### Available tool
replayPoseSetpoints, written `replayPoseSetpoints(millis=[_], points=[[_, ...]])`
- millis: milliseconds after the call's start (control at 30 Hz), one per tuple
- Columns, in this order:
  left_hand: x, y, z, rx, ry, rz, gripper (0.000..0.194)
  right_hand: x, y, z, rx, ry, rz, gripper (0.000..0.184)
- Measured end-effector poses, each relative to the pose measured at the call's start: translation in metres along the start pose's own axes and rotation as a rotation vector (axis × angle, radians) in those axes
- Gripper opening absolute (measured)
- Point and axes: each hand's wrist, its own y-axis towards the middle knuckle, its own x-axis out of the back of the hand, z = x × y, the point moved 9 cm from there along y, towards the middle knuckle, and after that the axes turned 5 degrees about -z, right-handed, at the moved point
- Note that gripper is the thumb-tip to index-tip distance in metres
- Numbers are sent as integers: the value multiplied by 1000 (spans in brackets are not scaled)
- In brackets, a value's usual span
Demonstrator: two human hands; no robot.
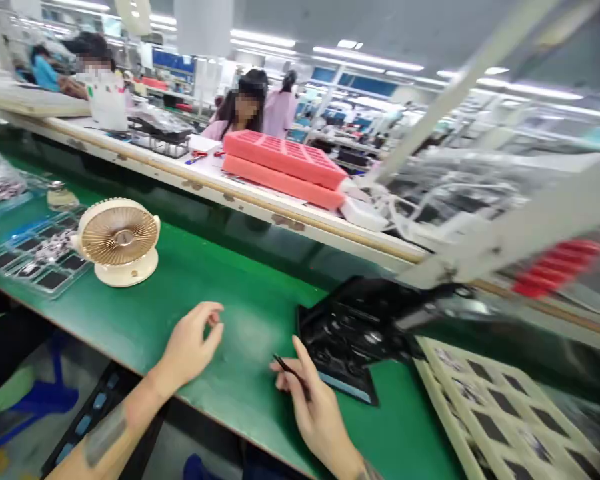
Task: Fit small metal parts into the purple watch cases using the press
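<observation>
My left hand (193,343) hovers over the green work surface (220,280), its thumb and fingertips pinched together on something too small to make out. My right hand (313,403) rests on the green surface and grips thin black tweezers (290,370), their tip pointing left. Just right of that hand lies a black moulded tray (353,333), tilted on its stack. A cream grid tray (505,413) with dark square parts sits at the lower right.
A small beige desk fan (117,241) stands to the left, beside a clear tray of small parts (35,257). Stacked pink foam trays (285,167) lie on the raised shelf behind. Other people work at benches beyond. A white frame bar (505,240) crosses the right.
</observation>
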Motion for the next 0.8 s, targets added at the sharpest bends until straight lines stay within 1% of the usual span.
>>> replayPoseSetpoints(millis=[33, 67, 100, 167, 267, 367, 467, 533, 567, 633, 700, 767, 800], points=[[14, -8, 8, 7, 6, -24, 23, -11, 9, 5, -13, 1, 13, 60], [26, -15, 15, 12, 11, -46, 24, -23, 20, 10, -18, -5, 29, 50], [35, -19, 21, 15, 13, -62, 24, -35, 32, 13, -31, -14, 40, 42], [45, -25, 30, 16, 15, -83, 27, -57, 56, 13, -55, -39, 50, 35], [51, -27, 35, -5, 34, -109, 27, -90, 88, 6, -80, -82, 59, 31], [54, -25, 33, -49, 97, -148, 28, -127, 112, 4, -65, -132, 105, 30], [52, -26, 27, -107, 199, -163, 28, -166, 136, 10, 13, -154, 181, 32], [49, -33, 23, -138, 282, -176, 27, -195, 156, 15, 82, -148, 231, 29], [49, -40, 22, -152, 327, -190, 26, -210, 167, 18, 118, -142, 251, 29], [47, -62, 18, -191, 427, -222, 25, -239, 189, 24, 190, -128, 279, 42], [42, -94, 16, -268, 546, -241, 33, -263, 207, 32, 270, -110, 293, 53], [30, -129, 24, -371, 679, -267, 51, -278, 215, 41, 360, -87, 298, 53], [23, -144, 36, -402, 749, -287, 51, -282, 217, 44, 403, -76, 290, 53]])
